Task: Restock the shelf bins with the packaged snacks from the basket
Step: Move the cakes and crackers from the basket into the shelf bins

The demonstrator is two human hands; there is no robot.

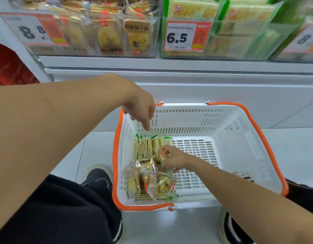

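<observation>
Left hand (140, 106): above basket's far-left corner, fingers loosely extended downward, holding nothing.
Right hand (171, 158): inside basket, fingers curled around a clear-wrapped snack.
Basket (231, 124): white, orange-rimmed, on floor below shelf bins (92, 32).
Packaged snacks (148, 176): heaped along basket's left side.
</observation>
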